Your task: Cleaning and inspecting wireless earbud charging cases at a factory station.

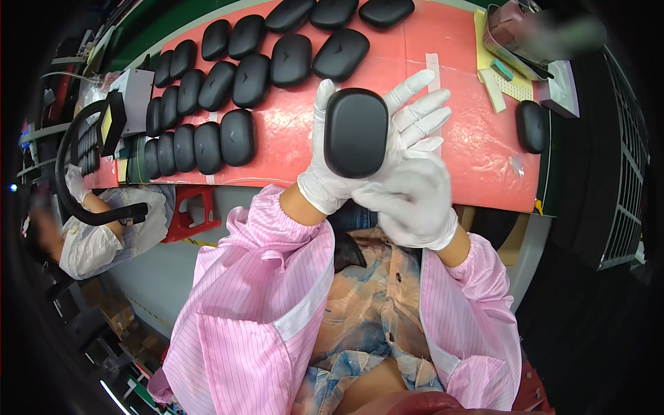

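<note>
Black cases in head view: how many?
21: one held case in the left hand, one lone case at the red mat's right edge, 19 in rows on its left; more may be hidden there.

The black case (356, 131) hides the left hand's (366, 145) palm, so its grip there cannot be read. The right hand (413, 202) is motion-blurred, fingers indistinct. Far right, a smeared patch (567, 34) covers items on the counter (477, 159). A co-worker (97, 235) (far left) is cut off by the dark rim.
</note>
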`<state>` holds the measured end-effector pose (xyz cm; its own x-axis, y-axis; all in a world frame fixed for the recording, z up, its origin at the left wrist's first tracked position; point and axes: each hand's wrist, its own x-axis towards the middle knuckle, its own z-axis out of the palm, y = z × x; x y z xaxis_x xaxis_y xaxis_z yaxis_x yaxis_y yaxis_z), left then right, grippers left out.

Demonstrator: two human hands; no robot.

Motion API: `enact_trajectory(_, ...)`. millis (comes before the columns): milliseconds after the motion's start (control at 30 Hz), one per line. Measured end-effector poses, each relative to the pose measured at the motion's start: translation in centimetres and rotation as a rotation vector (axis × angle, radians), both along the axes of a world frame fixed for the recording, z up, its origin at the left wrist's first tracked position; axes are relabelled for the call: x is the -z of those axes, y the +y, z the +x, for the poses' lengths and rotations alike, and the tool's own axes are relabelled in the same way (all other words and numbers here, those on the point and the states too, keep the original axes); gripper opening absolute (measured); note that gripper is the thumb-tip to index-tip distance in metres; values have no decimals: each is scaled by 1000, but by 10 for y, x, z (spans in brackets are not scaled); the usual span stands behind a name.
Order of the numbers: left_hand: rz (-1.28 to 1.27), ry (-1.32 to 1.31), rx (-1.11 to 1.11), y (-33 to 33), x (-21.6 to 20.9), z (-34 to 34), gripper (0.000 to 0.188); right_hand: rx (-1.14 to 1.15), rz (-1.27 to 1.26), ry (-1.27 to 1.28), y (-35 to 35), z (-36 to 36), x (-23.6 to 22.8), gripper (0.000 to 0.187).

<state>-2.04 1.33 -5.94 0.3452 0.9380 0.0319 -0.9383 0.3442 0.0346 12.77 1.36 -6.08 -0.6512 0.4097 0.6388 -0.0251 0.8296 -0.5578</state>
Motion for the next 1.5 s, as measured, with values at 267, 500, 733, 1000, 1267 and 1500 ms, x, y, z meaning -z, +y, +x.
enact_trajectory(267,-138,823,-490,-9,11,-1,58,627,-66,-239,23,36,-2,43)
enact_trajectory(500,137,1015,-524,3,12,39,55,479,-587,54,18,47,-26,52)
enact_trajectory(733,171,1110,-397,6,27,36,39,910,-721,171,88,155,-11,42)
enact_trajectory(1000,178,1071,-336,0,29,31,32,868,-524,-367,74,130,-20,44)
enact_trajectory(1267,160,1103,-314,9,20,37,25,882,-281,-295,72,179,-98,36)
enact_trajectory(1500,154,1143,-271,9,20,35,29,1458,235,-459,109,286,-141,44)
